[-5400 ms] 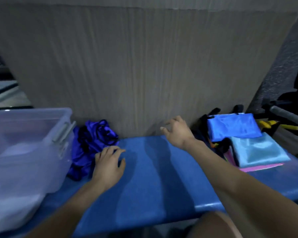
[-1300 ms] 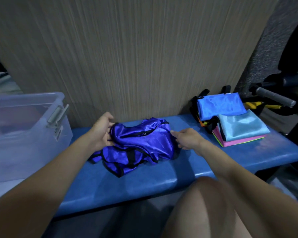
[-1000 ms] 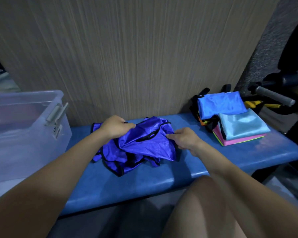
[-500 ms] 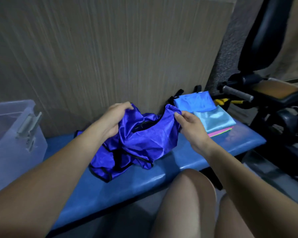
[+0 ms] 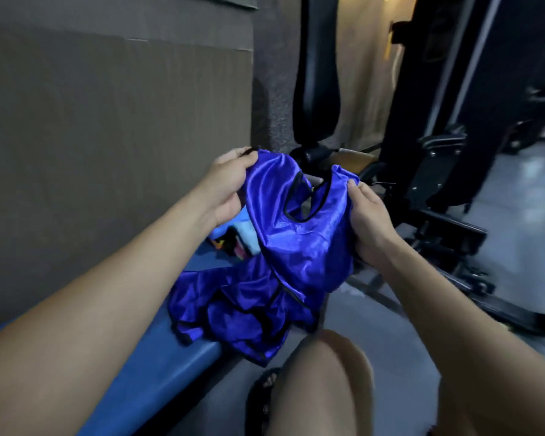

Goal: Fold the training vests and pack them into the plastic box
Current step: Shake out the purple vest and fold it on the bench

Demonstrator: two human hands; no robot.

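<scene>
A shiny dark blue training vest [image 5: 299, 243] with black trim hangs in the air above the blue bench [image 5: 158, 366]. My left hand [image 5: 228, 187] grips its left shoulder strap and my right hand [image 5: 367, 221] pinches its right strap, with the neck hole open between them. More dark blue vest fabric [image 5: 236, 313] lies bunched on the bench below, spilling over its front edge. Behind my left hand, part of a stack of folded vests [image 5: 233, 237] in light blue and other colours shows. The plastic box is out of view.
A wood-grain panel [image 5: 107, 136] stands behind the bench. Black gym equipment [image 5: 438, 184] with a padded upright and a metal frame fills the right side on a grey floor. My bare knees [image 5: 324, 388] are at the bottom edge.
My view has swung right, so the plastic box has left the frame. Both hands have lifted the blue vest higher off the bench and spread it by its straps.
</scene>
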